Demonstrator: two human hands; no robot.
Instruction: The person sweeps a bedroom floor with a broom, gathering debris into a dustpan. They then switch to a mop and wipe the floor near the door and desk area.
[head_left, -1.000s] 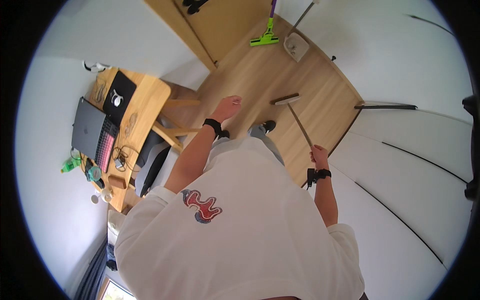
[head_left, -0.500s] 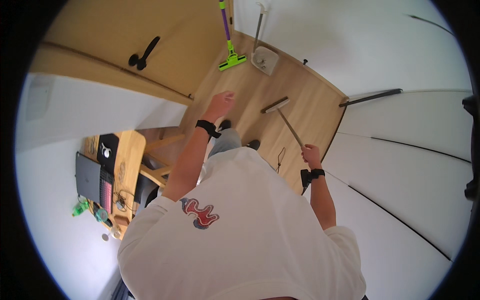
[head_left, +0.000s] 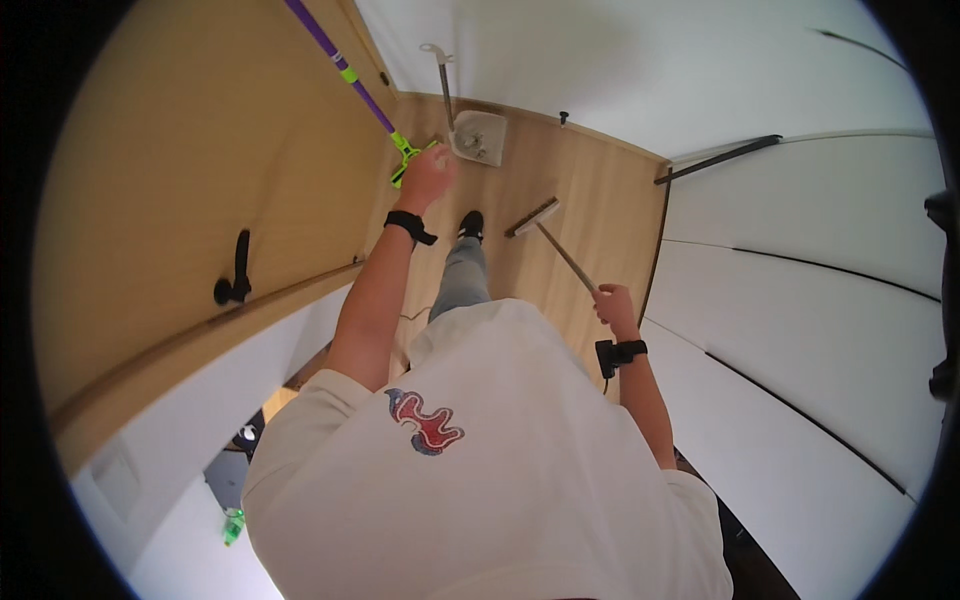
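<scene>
My right hand (head_left: pixel 615 308) is closed around the grey handle of a broom (head_left: pixel 568 257). Its light head with dark bristles rests on the wooden floor ahead of me. My left hand (head_left: pixel 430 175) is stretched forward, fingers loosely bent and apart, holding nothing. In the picture it overlaps the green head of a flat mop (head_left: pixel 405 150), whose purple pole leans by the door; I cannot tell whether they touch. Just beyond my hand stands a white long-handled dustpan (head_left: pixel 480 138), with some debris in its pan. Both wrists wear black straps.
A wooden door (head_left: pixel 150 150) with a black handle (head_left: pixel 238 275) is on the left. White cabinet fronts (head_left: pixel 790 330) line the right side. A small black doorstop (head_left: pixel 564 117) is at the far wall. Part of a desk shows at the lower left.
I have stepped forward and turned, so the dustpan and mop are nearer and the desk has mostly left view. My left hand has come close to them; the broom stays in my right hand.
</scene>
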